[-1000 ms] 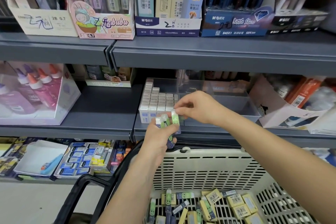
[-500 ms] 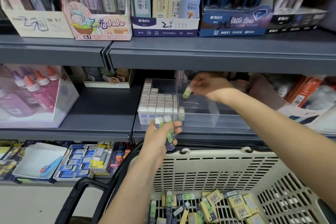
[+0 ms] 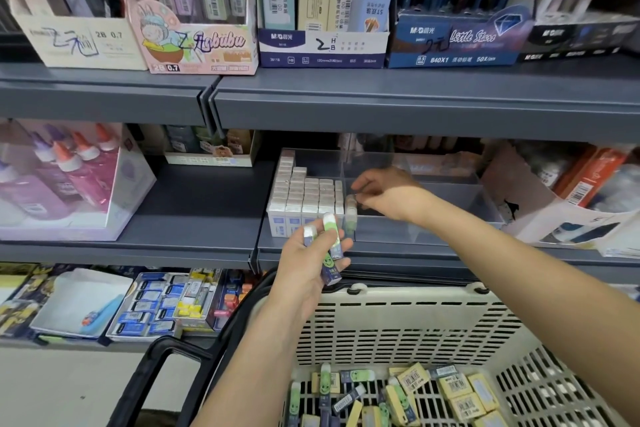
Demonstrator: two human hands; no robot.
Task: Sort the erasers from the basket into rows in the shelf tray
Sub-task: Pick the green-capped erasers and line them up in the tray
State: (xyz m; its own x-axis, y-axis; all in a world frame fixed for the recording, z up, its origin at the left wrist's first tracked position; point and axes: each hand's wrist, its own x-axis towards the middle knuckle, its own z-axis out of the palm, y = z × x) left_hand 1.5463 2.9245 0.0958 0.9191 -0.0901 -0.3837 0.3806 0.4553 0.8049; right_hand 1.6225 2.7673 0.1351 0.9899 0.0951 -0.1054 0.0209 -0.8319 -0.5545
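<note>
A clear shelf tray [image 3: 419,236] on the middle shelf has rows of white erasers [image 3: 304,192] filling its left part. Just right of them a green eraser [image 3: 350,222] stands at the tray's front. My right hand [image 3: 388,194] reaches into the tray and pinches another pale eraser [image 3: 351,201] right behind that one. In front of the tray my left hand [image 3: 311,263] grips a small bunch of green and blue erasers [image 3: 330,246], held upright. Below, the cream basket [image 3: 398,322] holds several loose green and yellow erasers [image 3: 408,395].
A box of glue bottles [image 3: 62,184] stands on the shelf at the left. A white carton [image 3: 554,218] sits right of the tray. Pencil-lead boxes [image 3: 322,45] line the upper shelf. The lower shelf carries stationery trays [image 3: 156,308]. The basket's black handle [image 3: 156,374] juts out left.
My right hand took one eraser from the bunch in my left hand, swung it to the back of the tray, then brought it forward and down behind the green eraser at the front.
</note>
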